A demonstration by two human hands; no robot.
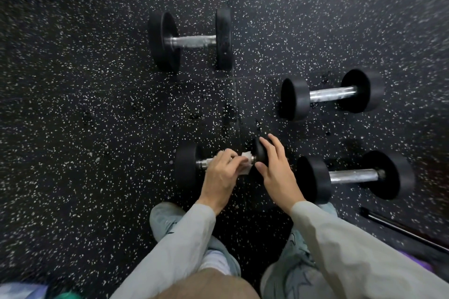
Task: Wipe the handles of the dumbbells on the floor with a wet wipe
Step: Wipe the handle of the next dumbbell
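Note:
Several black dumbbells with chrome handles lie on the speckled rubber floor. On the nearest dumbbell (187, 165), my left hand (220, 175) curls round the handle and holds a white wet wipe (246, 162) against it. My right hand (275, 165) rests with straight fingers on that dumbbell's right head. The other dumbbells lie untouched: one at the near right (353, 175), one at the middle right (331, 93), one at the top centre (190, 41).
My two grey shoes (167, 221) stand on the black speckled floor (85, 116) just below the hands. A thin black bar (401, 227) lies at the lower right. A blurred packet (21, 290) shows at the bottom left corner.

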